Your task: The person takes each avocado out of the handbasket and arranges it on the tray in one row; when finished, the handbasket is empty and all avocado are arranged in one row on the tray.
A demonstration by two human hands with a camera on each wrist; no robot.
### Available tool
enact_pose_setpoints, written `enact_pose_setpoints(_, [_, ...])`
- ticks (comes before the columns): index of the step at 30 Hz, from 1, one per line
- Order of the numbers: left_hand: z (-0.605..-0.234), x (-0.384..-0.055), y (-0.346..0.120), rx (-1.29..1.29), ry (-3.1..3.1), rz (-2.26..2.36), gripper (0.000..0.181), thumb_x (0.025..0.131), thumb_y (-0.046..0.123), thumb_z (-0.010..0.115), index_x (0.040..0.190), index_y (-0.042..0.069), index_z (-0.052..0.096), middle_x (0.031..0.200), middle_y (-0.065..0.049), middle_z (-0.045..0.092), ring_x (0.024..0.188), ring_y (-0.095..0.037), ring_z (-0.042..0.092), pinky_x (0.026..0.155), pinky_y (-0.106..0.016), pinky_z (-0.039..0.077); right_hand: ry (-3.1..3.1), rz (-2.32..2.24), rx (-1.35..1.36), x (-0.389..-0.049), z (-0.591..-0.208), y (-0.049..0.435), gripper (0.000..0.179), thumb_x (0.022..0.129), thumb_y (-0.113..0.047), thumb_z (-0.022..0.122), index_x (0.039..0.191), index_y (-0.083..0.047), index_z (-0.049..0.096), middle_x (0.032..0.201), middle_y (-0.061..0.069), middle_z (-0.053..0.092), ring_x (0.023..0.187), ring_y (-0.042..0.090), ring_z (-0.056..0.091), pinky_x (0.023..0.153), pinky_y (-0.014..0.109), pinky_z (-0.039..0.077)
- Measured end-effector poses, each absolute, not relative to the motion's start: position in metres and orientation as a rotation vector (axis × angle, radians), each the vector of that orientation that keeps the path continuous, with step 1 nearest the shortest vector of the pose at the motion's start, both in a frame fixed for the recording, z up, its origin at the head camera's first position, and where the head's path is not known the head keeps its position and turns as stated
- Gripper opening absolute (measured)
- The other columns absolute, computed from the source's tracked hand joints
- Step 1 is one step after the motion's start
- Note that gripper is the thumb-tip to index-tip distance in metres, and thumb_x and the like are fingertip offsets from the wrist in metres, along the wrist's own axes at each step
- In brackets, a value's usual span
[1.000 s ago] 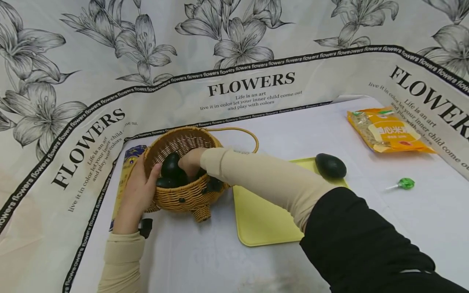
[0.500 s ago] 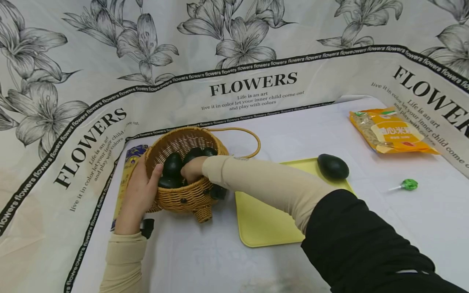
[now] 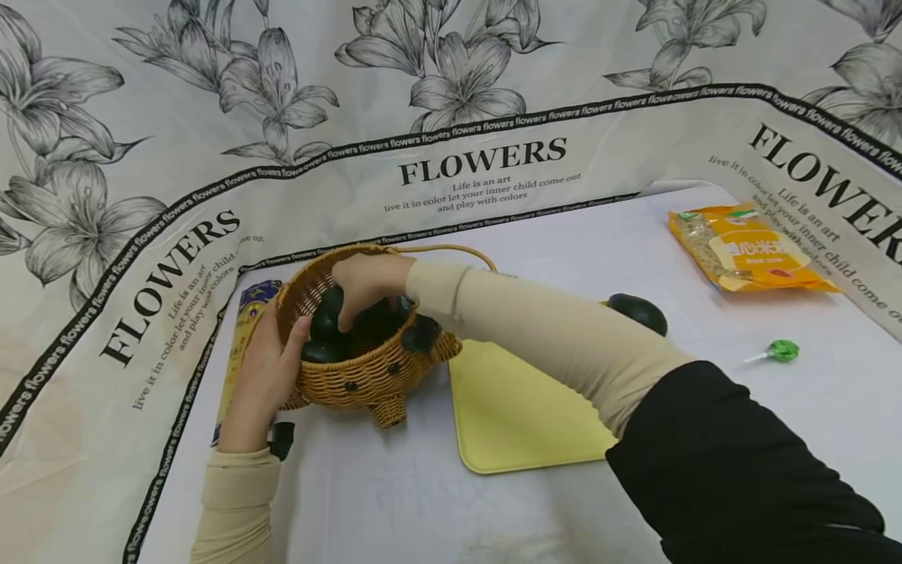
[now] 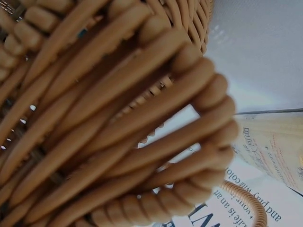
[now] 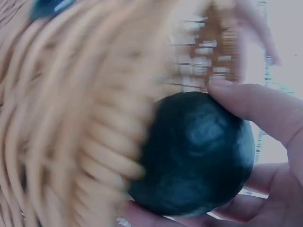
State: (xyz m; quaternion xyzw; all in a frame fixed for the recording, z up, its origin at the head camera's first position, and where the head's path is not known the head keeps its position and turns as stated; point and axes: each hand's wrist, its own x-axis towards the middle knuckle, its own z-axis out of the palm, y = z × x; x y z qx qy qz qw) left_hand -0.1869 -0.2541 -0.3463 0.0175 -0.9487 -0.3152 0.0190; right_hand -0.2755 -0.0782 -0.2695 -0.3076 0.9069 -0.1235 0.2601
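Observation:
A wicker basket (image 3: 352,384) with an animal-like snout and dark eyes stands left of centre, tilted toward me. My left hand (image 3: 266,368) grips its left side, thumb over the rim; the left wrist view shows only close-up weave (image 4: 118,118) and background. Several dark green avocados (image 3: 326,351) lie inside. My right hand (image 3: 369,282) is over the basket opening, fingers pointing down. In the right wrist view its thumb and fingers hold an avocado (image 5: 194,151) beside the wicker rim; from the head this hand largely covers it.
A yellow tray (image 3: 528,415) lies right of the basket, under my right forearm. One avocado (image 3: 637,313) rests at its far right corner. Farther right are an orange snack bag (image 3: 754,249) and a green lollipop (image 3: 782,350). A yellow-and-purple package (image 3: 247,313) lies behind my left hand.
My right hand has risen from deep in the basket toward its rim, now holding an avocado. The left hand stays on the basket's side.

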Motion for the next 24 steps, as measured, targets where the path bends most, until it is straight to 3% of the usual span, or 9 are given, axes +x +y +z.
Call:
enact_pose_setpoints(4, [-0.346, -0.187, -0.253, 0.045, -2.940, -0.983, 0.080, 0.094, 0.064, 0.022, 0.153, 0.016, -0.002, 0.157, -0.019, 0.014, 0.143, -0.043, 0.017, 0.113, -0.062, 0.017, 2.443, -0.560, -0.840, -0.268, -0.241, -0.053, 0.058, 0.082, -0.031, 0.071, 0.132, -0.014, 0.047, 0.118, 0.003, 0.054, 0.100, 0.019, 0.062, 0.060, 0.031, 0.058])
enact_pose_setpoints(11, [-0.348, -0.185, -0.250, 0.037, -2.934, -0.971, 0.080, 0.095, 0.063, 0.023, 0.153, 0.015, -0.003, 0.158, -0.020, 0.012, 0.143, -0.043, 0.015, 0.113, -0.062, 0.017, 2.566, -0.680, -0.929, -0.259, -0.213, 0.003, 0.056, 0.079, -0.023, 0.072, 0.131, -0.016, 0.053, 0.111, 0.002, 0.058, 0.093, 0.016, 0.058, 0.074, 0.027, 0.052])
enact_pose_setpoints(13, [-0.348, -0.185, -0.250, 0.037, -2.938, -0.969, 0.080, 0.095, 0.063, 0.023, 0.153, 0.015, -0.003, 0.158, -0.020, 0.012, 0.143, -0.043, 0.015, 0.112, -0.062, 0.017, 2.629, -0.641, -0.947, -0.254, -0.209, 0.023, 0.061, 0.078, -0.022, 0.073, 0.135, -0.017, 0.051, 0.115, 0.002, 0.058, 0.094, 0.017, 0.056, 0.077, 0.028, 0.050])
enact_pose_setpoints(18, [-0.348, -0.185, -0.250, 0.024, -2.939, -0.969, 0.080, 0.095, 0.062, 0.023, 0.153, 0.013, -0.004, 0.158, -0.021, 0.011, 0.143, -0.044, 0.015, 0.112, -0.063, 0.017, 2.812, -0.502, -0.965, -0.232, -0.210, 0.069, 0.075, 0.078, -0.014, 0.071, 0.145, -0.014, 0.038, 0.129, 0.011, 0.054, 0.105, 0.025, 0.054, 0.086, 0.036, 0.048])
enact_pose_setpoints(24, [-0.346, -0.184, -0.252, 0.036, -2.931, -0.968, 0.080, 0.095, 0.062, 0.023, 0.153, 0.013, -0.003, 0.158, -0.021, 0.010, 0.143, -0.045, 0.014, 0.112, -0.063, 0.016, 3.014, -0.355, -0.981, -0.203, -0.235, 0.115, 0.068, 0.078, -0.008, 0.073, 0.141, -0.011, 0.045, 0.134, 0.017, 0.052, 0.119, 0.035, 0.051, 0.097, 0.046, 0.046])
